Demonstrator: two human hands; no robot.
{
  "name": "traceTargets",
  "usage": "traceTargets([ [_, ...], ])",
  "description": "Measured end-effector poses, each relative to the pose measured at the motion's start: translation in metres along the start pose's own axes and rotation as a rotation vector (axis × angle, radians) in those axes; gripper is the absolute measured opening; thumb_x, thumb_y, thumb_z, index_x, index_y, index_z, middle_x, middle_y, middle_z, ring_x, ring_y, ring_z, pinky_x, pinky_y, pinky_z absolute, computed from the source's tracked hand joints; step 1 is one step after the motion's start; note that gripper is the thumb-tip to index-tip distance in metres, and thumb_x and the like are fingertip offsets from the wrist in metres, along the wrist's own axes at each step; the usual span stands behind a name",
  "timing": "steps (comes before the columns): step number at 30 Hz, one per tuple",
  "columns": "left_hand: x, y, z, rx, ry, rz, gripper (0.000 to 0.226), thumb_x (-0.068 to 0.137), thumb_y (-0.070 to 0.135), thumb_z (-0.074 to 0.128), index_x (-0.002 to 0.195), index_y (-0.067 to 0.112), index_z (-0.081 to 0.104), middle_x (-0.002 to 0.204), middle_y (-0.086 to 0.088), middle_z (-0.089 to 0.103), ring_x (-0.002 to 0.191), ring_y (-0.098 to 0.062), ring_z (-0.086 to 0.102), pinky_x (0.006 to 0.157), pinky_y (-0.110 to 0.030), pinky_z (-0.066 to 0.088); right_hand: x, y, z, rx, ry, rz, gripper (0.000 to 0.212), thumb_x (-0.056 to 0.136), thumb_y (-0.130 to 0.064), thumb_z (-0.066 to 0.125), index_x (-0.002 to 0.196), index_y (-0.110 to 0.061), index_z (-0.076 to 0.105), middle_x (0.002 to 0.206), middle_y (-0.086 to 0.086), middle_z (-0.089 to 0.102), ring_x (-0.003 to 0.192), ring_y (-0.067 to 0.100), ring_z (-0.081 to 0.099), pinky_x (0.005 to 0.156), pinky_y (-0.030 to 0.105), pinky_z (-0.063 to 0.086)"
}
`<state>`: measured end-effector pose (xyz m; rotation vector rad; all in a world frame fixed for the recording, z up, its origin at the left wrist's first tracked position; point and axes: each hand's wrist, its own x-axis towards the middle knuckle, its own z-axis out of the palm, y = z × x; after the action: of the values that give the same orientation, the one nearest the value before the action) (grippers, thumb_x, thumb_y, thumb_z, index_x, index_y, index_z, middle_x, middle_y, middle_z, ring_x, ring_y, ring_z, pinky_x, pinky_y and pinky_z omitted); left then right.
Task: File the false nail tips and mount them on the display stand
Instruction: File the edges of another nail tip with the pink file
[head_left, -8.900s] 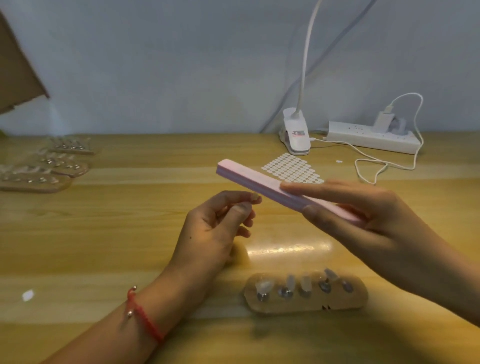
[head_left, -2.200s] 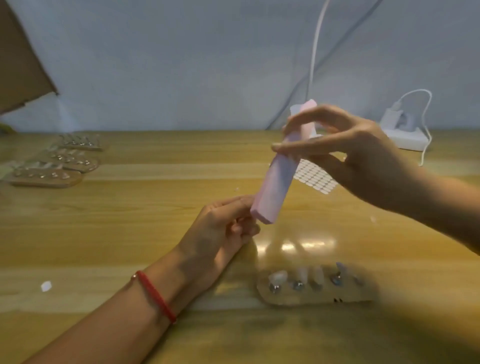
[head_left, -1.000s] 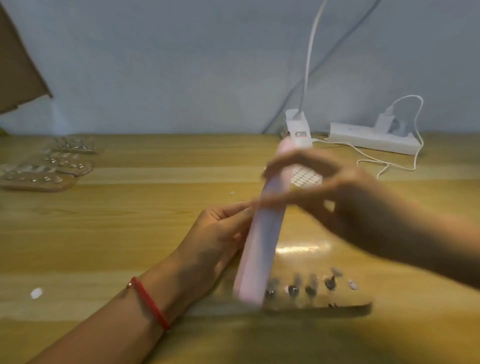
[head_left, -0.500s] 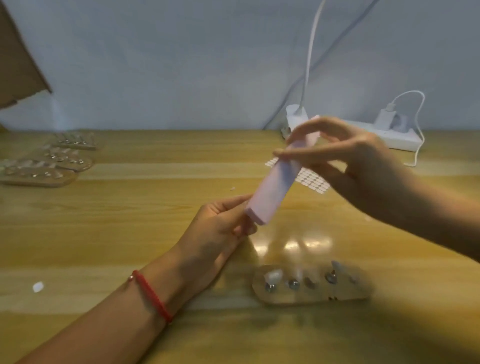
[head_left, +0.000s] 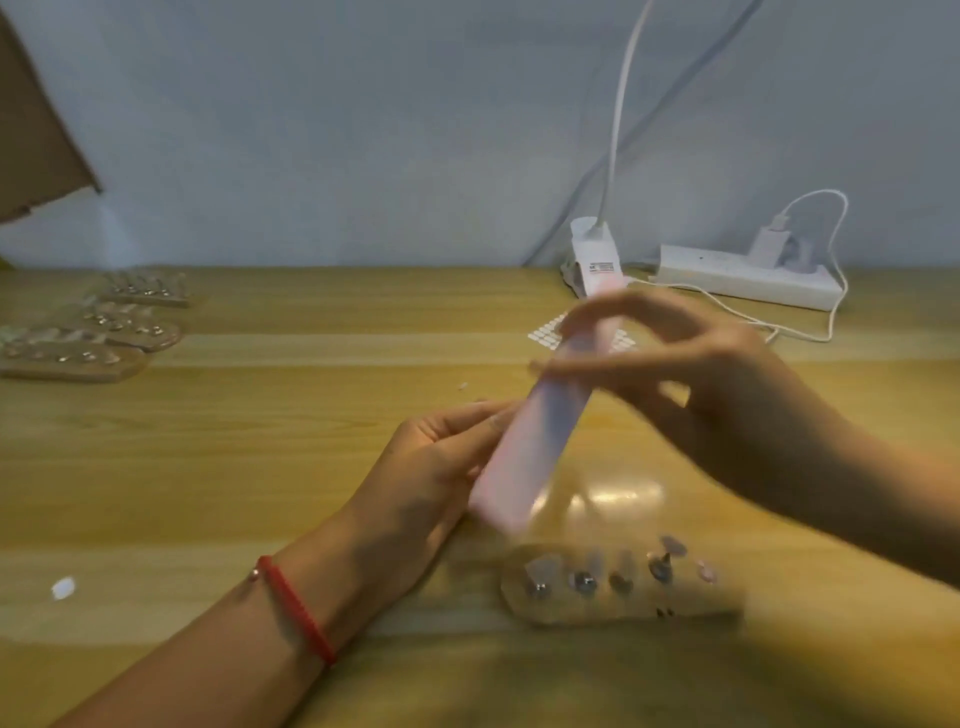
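The pale pink rectangular filing block (head_left: 540, 431) is one plain colour. The yellow-brown wooden worktop (head_left: 234, 467) shows streaky lengthwise grain. The tan oblong wooden display stand (head_left: 691, 605) bears silvery studs (head_left: 586, 582). The thin cord bracelet (head_left: 296, 608) is red. The long plastic power strip (head_left: 743, 280) is white.

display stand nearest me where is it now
Head view, lower right of centre: the display stand lies on the table, just below the pink nail file.

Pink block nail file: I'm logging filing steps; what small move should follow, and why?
Probably stroke the pink block nail file, slanted in the right hand's grip, across the left hand's pinch: it touches those fingertips, which presumably hold the hidden false nail tip.
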<state>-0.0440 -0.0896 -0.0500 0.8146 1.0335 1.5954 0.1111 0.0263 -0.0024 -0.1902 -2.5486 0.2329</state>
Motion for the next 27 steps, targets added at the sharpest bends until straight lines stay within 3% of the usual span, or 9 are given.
traceTargets([
  [2, -0.001, 0.000, 0.001, -0.016, 0.010, 0.014, 0.019, 0.063, 0.019, 0.060, 0.065, 0.018, 0.078, 0.047, 0.007, 0.061, 0.040, 0.003, 0.052, 0.048, -0.011, 0.042, 0.003, 0.006, -0.001, 0.025, 0.059, 0.113, 0.033, 0.092, -0.009, 0.058, 0.120, -0.025, 0.065, 0.121, 0.006, 0.060, 0.110, 0.018, 0.056, 0.096, 0.037, 0.047],
  [4, -0.002, 0.002, 0.000, -0.016, -0.016, -0.010, 0.018, 0.062, 0.022, 0.061, 0.066, 0.017, 0.078, 0.052, 0.005, 0.066, 0.043, 0.000, 0.058, 0.045, -0.011, 0.044, -0.007, -0.008, 0.012, 0.016, -0.021, -0.015, 0.040, 0.091, 0.003, 0.060, 0.118, -0.026, 0.068, 0.123, 0.007, 0.058, 0.116, 0.018, 0.054, 0.098, 0.034, 0.046],
  [6, -0.002, 0.002, -0.001, 0.001, -0.033, -0.025, 0.019, 0.066, 0.022, 0.060, 0.066, 0.019, 0.079, 0.057, 0.004, 0.068, 0.048, -0.002, 0.062, 0.046, -0.013, 0.047, -0.014, -0.015, 0.015, -0.024, -0.078, -0.183, 0.042, 0.091, 0.001, 0.057, 0.117, -0.029, 0.069, 0.125, 0.006, 0.057, 0.122, 0.018, 0.051, 0.101, 0.030, 0.043],
  [10, 0.000, 0.000, 0.000, 0.013, 0.017, 0.011, 0.020, 0.065, 0.020, 0.058, 0.063, 0.019, 0.078, 0.051, 0.007, 0.063, 0.042, 0.001, 0.052, 0.047, -0.012, 0.043, 0.004, 0.010, -0.002, 0.016, 0.119, 0.092, 0.033, 0.092, -0.002, 0.058, 0.120, -0.018, 0.064, 0.117, 0.012, 0.060, 0.110, 0.025, 0.058, 0.094, 0.043, 0.047],
  [14, -0.001, 0.002, -0.001, -0.006, -0.012, -0.029, 0.019, 0.067, 0.020, 0.060, 0.067, 0.015, 0.078, 0.055, 0.003, 0.066, 0.045, -0.003, 0.059, 0.043, -0.012, 0.045, -0.013, -0.019, 0.021, -0.005, -0.034, -0.170, 0.037, 0.092, -0.002, 0.054, 0.115, -0.026, 0.069, 0.123, 0.010, 0.058, 0.121, 0.021, 0.052, 0.101, 0.033, 0.043],
  [17, 0.001, -0.001, -0.002, 0.022, 0.032, -0.005, 0.009, 0.054, 0.015, 0.073, 0.062, 0.016, 0.077, 0.051, 0.006, 0.061, 0.041, -0.001, 0.048, 0.047, -0.013, 0.040, 0.002, 0.005, 0.005, -0.001, 0.101, 0.013, 0.034, 0.091, 0.004, 0.058, 0.117, -0.016, 0.068, 0.118, 0.014, 0.060, 0.111, 0.026, 0.057, 0.094, 0.042, 0.046],
  [19, 0.001, -0.001, -0.002, 0.012, 0.023, 0.009, 0.008, 0.062, 0.014, 0.069, 0.061, 0.015, 0.077, 0.049, 0.008, 0.058, 0.041, 0.000, 0.045, 0.049, -0.013, 0.038, 0.004, 0.008, 0.003, 0.014, 0.136, 0.093, 0.034, 0.091, 0.006, 0.057, 0.117, -0.013, 0.067, 0.116, 0.014, 0.060, 0.108, 0.027, 0.058, 0.092, 0.045, 0.046],
  [23, 0.000, 0.001, -0.003, 0.005, -0.028, -0.003, 0.020, 0.065, 0.018, 0.058, 0.065, 0.012, 0.077, 0.054, 0.002, 0.066, 0.044, -0.002, 0.058, 0.042, -0.011, 0.044, -0.009, -0.024, 0.019, 0.005, -0.025, -0.196, 0.038, 0.093, 0.003, 0.052, 0.111, -0.023, 0.072, 0.119, 0.012, 0.060, 0.117, 0.024, 0.054, 0.101, 0.035, 0.042],
  [27, 0.002, -0.003, -0.003, 0.006, 0.014, 0.024, 0.019, 0.060, 0.017, 0.060, 0.064, 0.009, 0.077, 0.058, 0.003, 0.062, 0.045, -0.002, 0.051, 0.051, -0.013, 0.042, 0.010, 0.001, -0.001, 0.013, 0.125, 0.112, 0.036, 0.090, 0.008, 0.059, 0.119, -0.012, 0.065, 0.117, 0.015, 0.060, 0.109, 0.027, 0.057, 0.095, 0.040, 0.046],
])
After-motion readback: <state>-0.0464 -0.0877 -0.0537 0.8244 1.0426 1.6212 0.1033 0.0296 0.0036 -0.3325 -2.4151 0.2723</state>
